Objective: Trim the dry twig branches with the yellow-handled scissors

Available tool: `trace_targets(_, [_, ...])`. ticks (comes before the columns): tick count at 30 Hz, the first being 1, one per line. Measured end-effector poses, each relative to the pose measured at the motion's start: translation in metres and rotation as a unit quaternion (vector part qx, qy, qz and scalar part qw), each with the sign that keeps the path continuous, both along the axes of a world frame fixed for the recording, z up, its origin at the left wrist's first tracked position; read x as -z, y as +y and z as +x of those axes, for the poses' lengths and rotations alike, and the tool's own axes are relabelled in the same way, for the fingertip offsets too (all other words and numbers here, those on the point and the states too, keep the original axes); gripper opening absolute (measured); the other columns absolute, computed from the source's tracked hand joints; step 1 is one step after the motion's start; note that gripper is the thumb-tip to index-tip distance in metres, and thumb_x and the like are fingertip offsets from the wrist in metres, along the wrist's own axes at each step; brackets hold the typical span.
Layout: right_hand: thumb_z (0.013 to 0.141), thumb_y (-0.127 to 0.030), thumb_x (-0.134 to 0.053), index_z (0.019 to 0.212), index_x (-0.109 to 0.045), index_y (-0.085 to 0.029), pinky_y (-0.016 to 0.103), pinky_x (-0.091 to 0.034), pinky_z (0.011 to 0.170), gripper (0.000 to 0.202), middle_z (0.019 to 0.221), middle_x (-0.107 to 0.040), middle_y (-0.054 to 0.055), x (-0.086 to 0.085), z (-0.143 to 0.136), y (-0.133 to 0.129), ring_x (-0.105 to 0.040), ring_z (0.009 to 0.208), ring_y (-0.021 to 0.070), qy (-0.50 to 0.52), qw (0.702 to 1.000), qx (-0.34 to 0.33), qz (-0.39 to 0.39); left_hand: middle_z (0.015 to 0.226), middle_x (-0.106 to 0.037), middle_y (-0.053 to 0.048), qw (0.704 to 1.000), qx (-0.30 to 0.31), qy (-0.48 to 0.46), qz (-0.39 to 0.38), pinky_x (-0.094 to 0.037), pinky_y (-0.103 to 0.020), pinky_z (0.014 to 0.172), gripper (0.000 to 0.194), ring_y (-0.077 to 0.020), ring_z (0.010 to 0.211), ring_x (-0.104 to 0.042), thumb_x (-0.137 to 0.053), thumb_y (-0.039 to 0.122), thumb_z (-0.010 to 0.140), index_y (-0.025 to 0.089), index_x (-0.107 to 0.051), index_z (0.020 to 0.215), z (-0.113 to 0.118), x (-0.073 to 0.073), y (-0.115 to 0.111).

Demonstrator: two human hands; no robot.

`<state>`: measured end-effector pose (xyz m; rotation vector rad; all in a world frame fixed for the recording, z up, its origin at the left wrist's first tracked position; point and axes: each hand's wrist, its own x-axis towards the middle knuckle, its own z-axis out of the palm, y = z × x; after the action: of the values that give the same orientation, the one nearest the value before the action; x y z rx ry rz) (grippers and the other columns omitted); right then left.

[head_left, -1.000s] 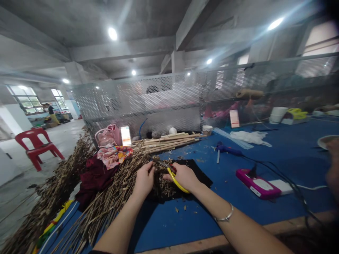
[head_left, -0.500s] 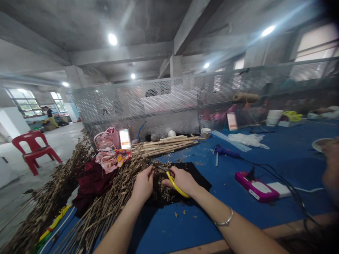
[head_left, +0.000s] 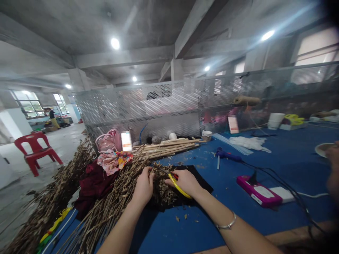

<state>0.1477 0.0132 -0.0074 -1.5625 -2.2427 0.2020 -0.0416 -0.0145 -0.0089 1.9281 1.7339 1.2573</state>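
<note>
Almost nothing had changed over the last second: my right grip (head_left: 188,181) stayed closed round the yellow-handled scissors (head_left: 181,190), blades above dry bits (head_left: 165,194) heaped on the black cloth (head_left: 200,175), so I judged the work sat at the same spot. My left grip (head_left: 143,187) was narrow, beside the dry stems (head_left: 111,208) left of the cloth; whether it pinched one I could not tell. The blue table (head_left: 169,233) held wooden sticks (head_left: 172,147) behind the cloth and a purple power strip (head_left: 258,191) to its right. Beyond the cloth rose a metal screen (head_left: 169,121); far to its left, a red chair (head_left: 41,154) stood on the floor (head_left: 71,141).
</note>
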Motion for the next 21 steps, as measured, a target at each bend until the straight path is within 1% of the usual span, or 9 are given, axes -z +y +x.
trace_targets(2, [0.069,-0.066,-0.047,0.070,-0.059,-0.020,0.023,-0.029,0.053,0.047,0.071,-0.062,0.004,-0.001,0.000,-0.001,-0.056,0.065,0.0170,0.014,1.000,-0.003,0.010,0.087,-0.066,-0.010,1.000,0.006,-0.003,0.001,-0.044,-0.032,0.076,0.025,-0.0198,0.080,-0.061,-0.042,0.024,0.081,0.014,-0.058,0.099,0.001,-0.003,-0.001])
trace_targets(4, [0.068,-0.065,-0.049,0.072,-0.057,-0.020,0.023,-0.029,0.053,0.046,0.074,-0.061,0.004,-0.001,-0.001,-0.002,-0.056,0.067,0.0167,0.022,1.000,-0.004,0.017,0.090,-0.066,-0.009,1.000,0.015,-0.008,0.008,-0.044,-0.032,0.079,0.025,-0.0195,0.084,-0.060,-0.042,0.025,0.081,0.015,-0.060,0.095,0.001,-0.005,-0.002])
trace_targets(8, [0.065,-0.066,-0.052,0.076,-0.054,-0.020,0.023,-0.029,0.054,0.047,0.079,-0.059,0.003,-0.001,-0.004,-0.005,-0.055,0.070,0.0169,0.025,1.000,-0.005,0.009,0.100,-0.066,-0.009,0.999,0.022,-0.022,0.011,-0.042,-0.033,0.087,0.027,-0.0201,0.093,-0.060,-0.046,0.026,0.079,0.016,-0.063,0.098,0.000,-0.003,-0.001])
trace_targets(12, [0.064,-0.065,-0.053,0.083,-0.051,-0.020,0.023,-0.031,0.055,0.048,0.085,-0.059,0.003,0.001,-0.005,-0.007,-0.056,0.072,0.0168,0.043,0.999,-0.025,-0.006,0.099,-0.067,-0.007,0.999,0.051,0.015,0.007,-0.044,-0.033,0.085,0.029,-0.0201,0.090,-0.062,-0.046,0.025,0.079,0.019,-0.065,0.099,-0.001,0.001,0.000])
trace_targets(16, [0.065,-0.065,-0.052,0.081,-0.051,-0.021,0.022,-0.028,0.052,0.047,0.075,-0.060,0.002,0.003,-0.004,-0.006,-0.055,0.065,0.0167,0.042,0.998,-0.019,-0.037,0.098,-0.067,-0.007,0.998,0.034,0.053,0.011,-0.044,-0.032,0.085,0.028,-0.0207,0.090,-0.062,-0.045,0.026,0.080,0.020,-0.065,0.099,-0.004,-0.001,-0.001])
trace_targets(21, [0.064,-0.065,-0.054,0.077,-0.054,-0.021,0.021,-0.027,0.049,0.046,0.068,-0.060,0.001,0.004,-0.006,-0.005,-0.054,0.059,0.0147,0.058,0.997,-0.012,-0.048,0.096,-0.068,-0.006,0.999,0.012,0.039,0.008,-0.043,-0.032,0.085,0.026,-0.0209,0.091,-0.062,-0.050,0.029,0.078,0.023,-0.067,0.097,-0.009,-0.004,-0.002])
